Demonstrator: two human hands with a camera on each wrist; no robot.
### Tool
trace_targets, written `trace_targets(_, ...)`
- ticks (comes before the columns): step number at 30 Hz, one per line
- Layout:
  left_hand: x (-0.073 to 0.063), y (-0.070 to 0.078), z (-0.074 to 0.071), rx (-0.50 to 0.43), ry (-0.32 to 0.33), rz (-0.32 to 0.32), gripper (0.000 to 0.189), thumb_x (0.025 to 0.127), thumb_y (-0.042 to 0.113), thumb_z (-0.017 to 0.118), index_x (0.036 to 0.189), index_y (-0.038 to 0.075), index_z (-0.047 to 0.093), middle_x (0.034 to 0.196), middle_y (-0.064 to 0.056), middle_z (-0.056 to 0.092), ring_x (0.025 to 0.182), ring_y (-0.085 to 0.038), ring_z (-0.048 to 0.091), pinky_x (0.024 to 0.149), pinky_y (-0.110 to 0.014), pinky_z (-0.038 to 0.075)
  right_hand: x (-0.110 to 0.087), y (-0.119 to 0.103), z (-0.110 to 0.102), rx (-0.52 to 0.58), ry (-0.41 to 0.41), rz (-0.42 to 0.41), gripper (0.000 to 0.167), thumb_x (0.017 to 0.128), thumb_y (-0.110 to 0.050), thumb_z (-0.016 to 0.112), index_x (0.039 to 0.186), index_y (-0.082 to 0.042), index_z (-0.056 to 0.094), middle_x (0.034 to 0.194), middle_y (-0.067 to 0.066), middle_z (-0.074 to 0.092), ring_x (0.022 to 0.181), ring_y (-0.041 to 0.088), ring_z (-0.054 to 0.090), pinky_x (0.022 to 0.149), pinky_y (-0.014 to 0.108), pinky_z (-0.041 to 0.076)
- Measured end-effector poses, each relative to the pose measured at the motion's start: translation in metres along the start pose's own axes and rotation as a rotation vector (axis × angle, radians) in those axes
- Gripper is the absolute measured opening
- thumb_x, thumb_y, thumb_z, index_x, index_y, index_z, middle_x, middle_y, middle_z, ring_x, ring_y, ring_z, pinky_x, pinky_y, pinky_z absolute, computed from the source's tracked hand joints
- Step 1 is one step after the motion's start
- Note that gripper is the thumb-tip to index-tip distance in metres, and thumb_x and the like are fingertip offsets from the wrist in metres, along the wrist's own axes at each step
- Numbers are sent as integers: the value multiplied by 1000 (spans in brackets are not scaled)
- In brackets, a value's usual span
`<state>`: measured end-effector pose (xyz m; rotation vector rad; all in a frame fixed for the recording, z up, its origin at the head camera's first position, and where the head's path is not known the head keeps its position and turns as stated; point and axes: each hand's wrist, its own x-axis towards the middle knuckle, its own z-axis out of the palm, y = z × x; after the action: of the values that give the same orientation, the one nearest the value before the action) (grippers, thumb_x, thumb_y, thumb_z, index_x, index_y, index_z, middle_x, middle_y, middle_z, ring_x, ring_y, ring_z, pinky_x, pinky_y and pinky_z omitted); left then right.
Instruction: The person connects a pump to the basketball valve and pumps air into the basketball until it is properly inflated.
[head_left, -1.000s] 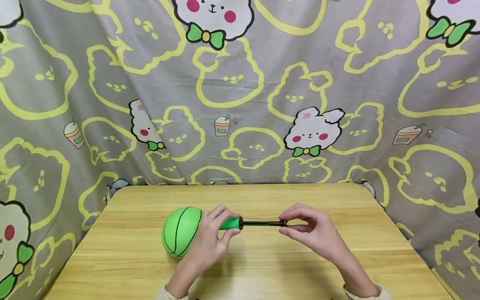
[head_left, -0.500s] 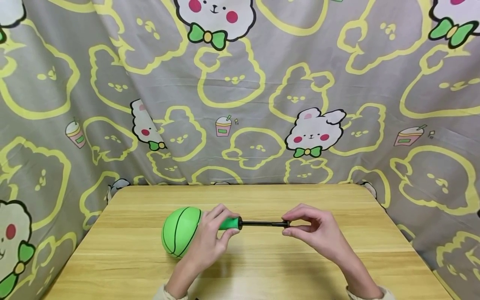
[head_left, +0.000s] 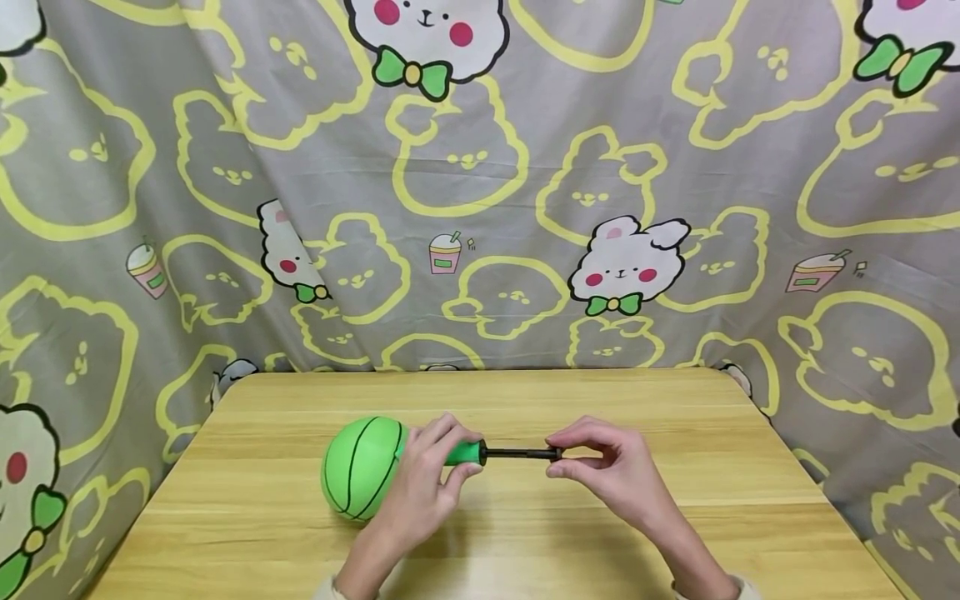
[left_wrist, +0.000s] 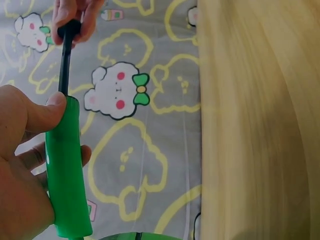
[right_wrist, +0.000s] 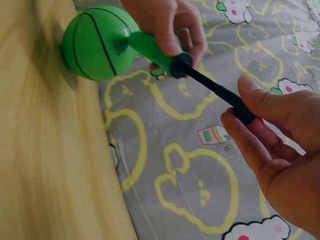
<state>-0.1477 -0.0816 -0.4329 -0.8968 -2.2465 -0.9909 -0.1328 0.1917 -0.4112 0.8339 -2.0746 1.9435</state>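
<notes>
My left hand (head_left: 427, 479) grips the green barrel of a small hand pump (left_wrist: 67, 165), thumb near its black collar. The pump's nozzle end meets a green ball (head_left: 362, 468) with black basketball lines, which sits on the table to the left. From the collar a black rod (head_left: 519, 453) sticks out toward the right. My right hand (head_left: 611, 467) pinches the black knob (right_wrist: 244, 115) at the rod's end between thumb and fingers. In the right wrist view, the ball, barrel and rod stand in one line. The left hand hides part of the barrel in the head view.
The wooden table (head_left: 262, 542) lies beneath both hands, its far edge close to a grey curtain (head_left: 510, 233) printed with yellow outlines and white cartoon animals. The curtain also hangs along both sides.
My right hand first drew the knob slightly outward, then moved back left, so less of the rod shows now. The left hand and ball have barely shifted.
</notes>
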Motion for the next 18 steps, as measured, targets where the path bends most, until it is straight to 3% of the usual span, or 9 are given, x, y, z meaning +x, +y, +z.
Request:
trace_targets(7, -2, 4, 6, 4, -21, 2, 26, 83, 19, 81, 107, 15, 71, 98, 11, 58, 90, -4, 58, 84, -36, 38, -2, 8, 18, 7, 32, 42, 29, 80, 7, 82, 107, 1, 76, 102, 14, 72, 96, 22, 71, 74, 42, 60)
trace_targets(18, -3, 11, 16, 12, -40, 32, 26, 83, 20, 80, 106, 16, 70, 100, 10, 59, 88, -5, 57, 83, -36, 39, -5, 19, 41, 3, 56, 31, 28, 78, 5, 84, 104, 0, 77, 99, 13, 73, 94, 19, 71, 73, 41, 60)
